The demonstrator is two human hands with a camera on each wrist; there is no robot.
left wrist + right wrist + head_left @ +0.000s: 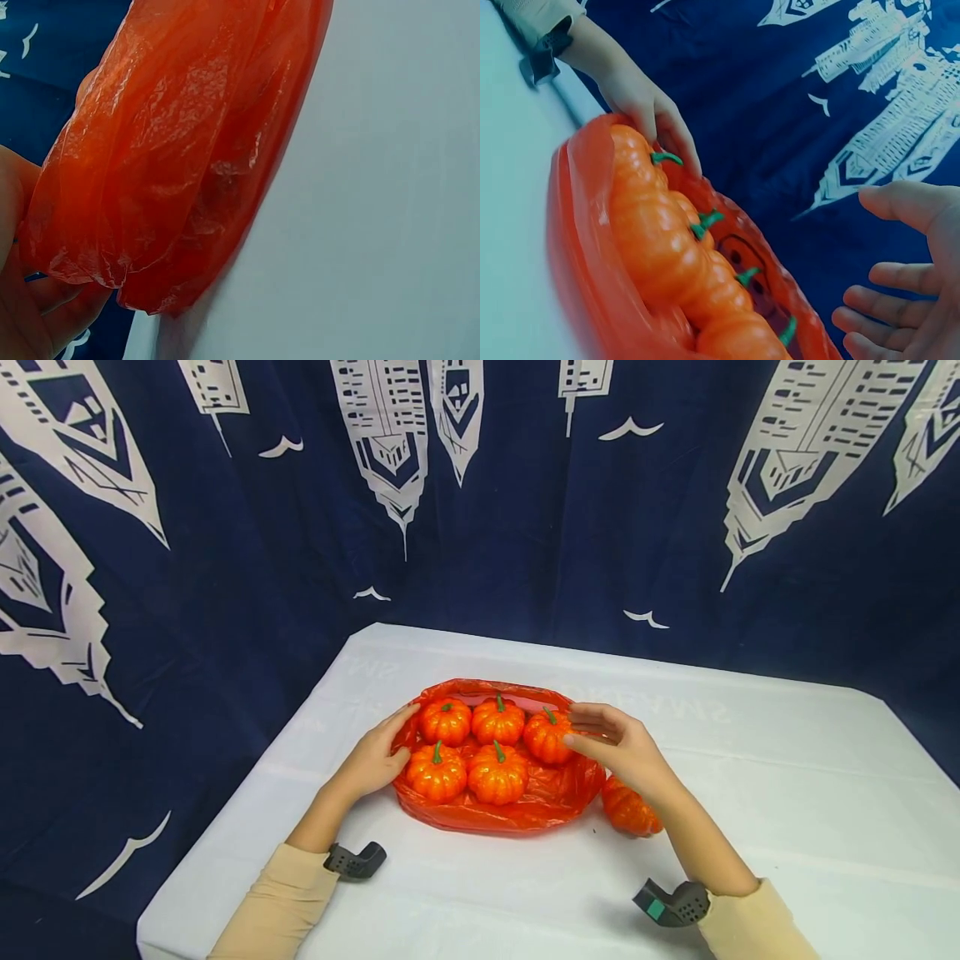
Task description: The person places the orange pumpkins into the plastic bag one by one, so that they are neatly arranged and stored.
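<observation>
A red plastic bag [487,820] lies spread open on the table, holding several small orange pumpkins [498,775] with green stems. My left hand [373,757] touches the bag's left end, thumb and fingers spread around the rim. In the left wrist view, the bag [150,150] covers part of that hand [34,311]. At the other end, my right hand [626,747] is over the bag's right rim, near the rightmost pumpkin [549,739]. The right wrist view shows this hand [911,285] with fingers extended, apart from the bag and holding nothing.
Another orange pumpkin [632,810] lies outside the bag, under my right forearm. A white cloth covers the table [750,793]. Behind it hangs a dark blue curtain [525,543] printed with white buildings. Both wrists carry dark devices.
</observation>
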